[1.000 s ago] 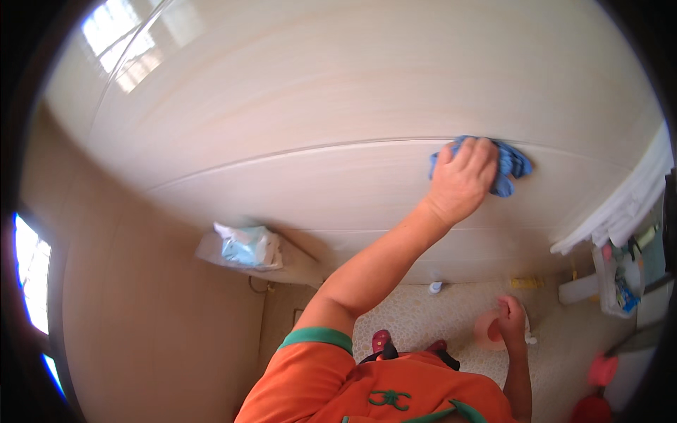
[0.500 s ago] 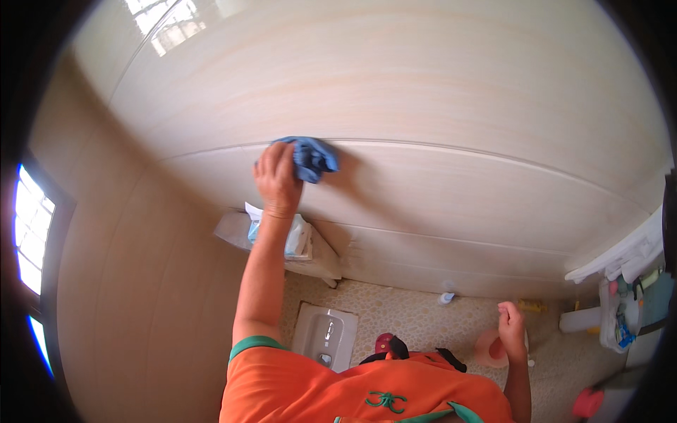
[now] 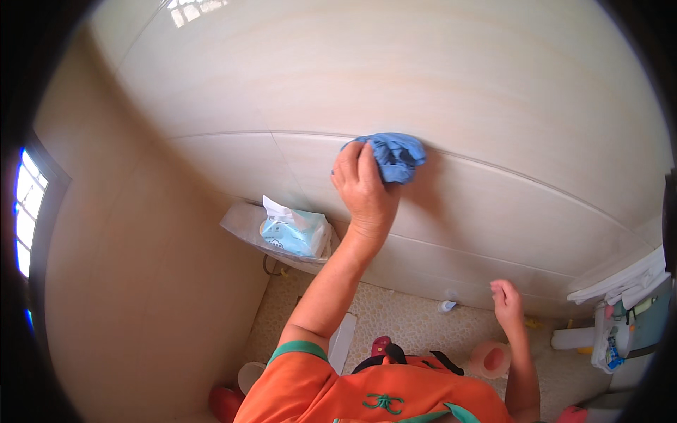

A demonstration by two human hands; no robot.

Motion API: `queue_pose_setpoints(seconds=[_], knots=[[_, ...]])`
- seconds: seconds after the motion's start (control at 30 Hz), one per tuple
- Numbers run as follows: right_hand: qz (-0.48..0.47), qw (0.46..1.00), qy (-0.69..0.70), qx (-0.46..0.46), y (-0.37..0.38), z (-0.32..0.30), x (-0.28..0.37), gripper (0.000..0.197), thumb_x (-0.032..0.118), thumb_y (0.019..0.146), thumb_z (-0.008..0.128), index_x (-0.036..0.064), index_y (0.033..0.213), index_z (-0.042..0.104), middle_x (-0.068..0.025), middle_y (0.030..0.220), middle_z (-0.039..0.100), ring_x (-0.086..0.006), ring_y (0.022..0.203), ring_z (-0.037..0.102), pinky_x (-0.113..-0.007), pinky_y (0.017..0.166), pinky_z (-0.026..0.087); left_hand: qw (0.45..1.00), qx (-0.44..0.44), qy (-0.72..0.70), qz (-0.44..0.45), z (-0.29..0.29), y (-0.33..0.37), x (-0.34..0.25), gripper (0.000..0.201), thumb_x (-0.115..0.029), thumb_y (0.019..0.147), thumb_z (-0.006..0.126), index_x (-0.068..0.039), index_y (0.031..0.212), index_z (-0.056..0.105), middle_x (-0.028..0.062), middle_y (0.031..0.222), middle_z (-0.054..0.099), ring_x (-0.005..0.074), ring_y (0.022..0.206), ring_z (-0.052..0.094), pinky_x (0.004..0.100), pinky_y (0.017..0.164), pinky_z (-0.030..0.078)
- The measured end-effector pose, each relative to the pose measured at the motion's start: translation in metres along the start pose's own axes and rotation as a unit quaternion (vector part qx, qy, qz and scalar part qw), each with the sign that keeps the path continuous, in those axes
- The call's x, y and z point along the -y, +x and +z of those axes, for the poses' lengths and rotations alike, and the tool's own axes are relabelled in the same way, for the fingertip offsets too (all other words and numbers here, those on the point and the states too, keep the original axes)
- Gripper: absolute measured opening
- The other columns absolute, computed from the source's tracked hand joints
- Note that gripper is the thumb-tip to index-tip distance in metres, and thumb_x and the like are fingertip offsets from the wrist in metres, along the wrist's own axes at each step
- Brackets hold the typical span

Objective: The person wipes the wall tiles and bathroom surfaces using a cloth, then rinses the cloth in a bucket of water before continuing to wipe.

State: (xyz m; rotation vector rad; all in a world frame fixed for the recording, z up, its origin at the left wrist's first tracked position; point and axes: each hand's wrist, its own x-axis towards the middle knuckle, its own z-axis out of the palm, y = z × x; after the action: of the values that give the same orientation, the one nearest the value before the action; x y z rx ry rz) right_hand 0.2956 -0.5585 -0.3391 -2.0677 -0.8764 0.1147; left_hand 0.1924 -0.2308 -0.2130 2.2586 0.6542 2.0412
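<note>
My left hand (image 3: pixel 365 187) is closed around a crumpled blue cloth (image 3: pixel 396 156) and presses it to the glossy cream tiled wall (image 3: pixel 479 92), at the horizontal joint between two tiles. The left arm reaches up and forward, with the forearm crossing in front of the corner shelf. Low on the right, my right hand (image 3: pixel 508 299) hangs in the air with its fingers curled in. It touches nothing, and I make out nothing in it. A blue-and-white pack of tissues (image 3: pixel 290 233) lies on the grey corner shelf (image 3: pixel 243 220), left of my left forearm.
A squat toilet (image 3: pixel 343 344), partly hidden by my arm, is set in the pebbled floor (image 3: pixel 416 321). A small white bottle (image 3: pixel 446 306) lies by the wall, and a pink bucket (image 3: pixel 489 359) stands below my right hand. White towels (image 3: pixel 624 282) and a washbasin (image 3: pixel 608 338) are at right.
My left hand has slid the blue cloth rightward along the tile joint. The view has shifted, showing more of the tissue pack. My right hand stays low and curled.
</note>
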Motion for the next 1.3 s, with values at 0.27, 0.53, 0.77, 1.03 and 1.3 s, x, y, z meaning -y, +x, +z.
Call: queue_pose_setpoints(seconds=[0.27, 0.53, 0.77, 1.03, 1.3], knots=[[-0.112, 0.987, 0.095, -0.061, 0.068, 0.032, 0.095, 0.033, -0.002, 0.083, 0.054, 0.0027, 0.116, 0.05, -0.0088, 0.1, 0.057, -0.0143, 0.08, 0.056, -0.025, 0.069, 0.046, 0.976, 0.121, -0.135, 0.125, 0.002, -0.008, -0.03, 0.041, -0.002, 0.06, 0.065, -0.004, 0.101, 0.059, 0.012, 0.101, 0.054, 0.0293, 0.094, 0.052, 0.0371, 0.078, 0.04], [-0.194, 0.962, 0.174, -0.087, 0.08, 0.016, 0.157, 0.053, -0.001, 0.082, 0.059, 0.0042, 0.131, 0.039, -0.0137, 0.118, 0.049, -0.0145, 0.087, 0.054, -0.025, 0.07, 0.048, 0.42, 0.265, -0.644, -0.582, -0.008, -0.022, -0.031, 0.021, -0.011, 0.087, 0.047, 0.0, 0.103, 0.055, 0.0097, 0.088, 0.06, 0.0193, 0.077, 0.06, 0.0327, 0.067, 0.051], [-0.128, 0.961, 0.245, -0.013, 0.074, -0.005, 0.153, 0.042, 0.006, 0.085, 0.06, -0.0011, 0.123, 0.047, -0.0128, 0.103, 0.057, -0.0128, 0.084, 0.056, -0.024, 0.072, 0.048, 0.267, 0.273, -0.705, -0.598, -0.012, -0.071, -0.045, 0.029, -0.008, 0.079, 0.05, 0.002, 0.105, 0.055, 0.0139, 0.096, 0.062, 0.0235, 0.085, 0.062, 0.0364, 0.076, 0.052], [-0.193, 0.97, 0.138, -0.055, 0.081, 0.0, 0.154, 0.02, 0.007, 0.078, 0.066, 0.0014, 0.095, 0.058, -0.0056, 0.083, 0.059, -0.0142, 0.072, 0.058, -0.028, 0.064, 0.048, 0.335, 0.327, -0.66, -0.587, -0.019, -0.068, -0.07, 0.033, -0.003, 0.076, 0.053, 0.003, 0.108, 0.054, 0.0132, 0.1, 0.061, 0.023, 0.087, 0.062, 0.0343, 0.078, 0.052], [-0.144, 0.961, 0.219, -0.095, 0.096, 0.004, 0.164, 0.009, 0.003, 0.081, 0.061, 0.0013, 0.089, 0.058, -0.0059, 0.08, 0.058, -0.0114, 0.064, 0.053, -0.025, 0.059, 0.045, 0.372, 0.217, -0.718, -0.547, -0.027, -0.054, -0.057, 0.066, 0.003, 0.065, 0.041, -0.005, 0.13, 0.039, 0.0103, 0.09, 0.056, 0.0207, 0.086, 0.056, 0.0321, 0.075, 0.051]])
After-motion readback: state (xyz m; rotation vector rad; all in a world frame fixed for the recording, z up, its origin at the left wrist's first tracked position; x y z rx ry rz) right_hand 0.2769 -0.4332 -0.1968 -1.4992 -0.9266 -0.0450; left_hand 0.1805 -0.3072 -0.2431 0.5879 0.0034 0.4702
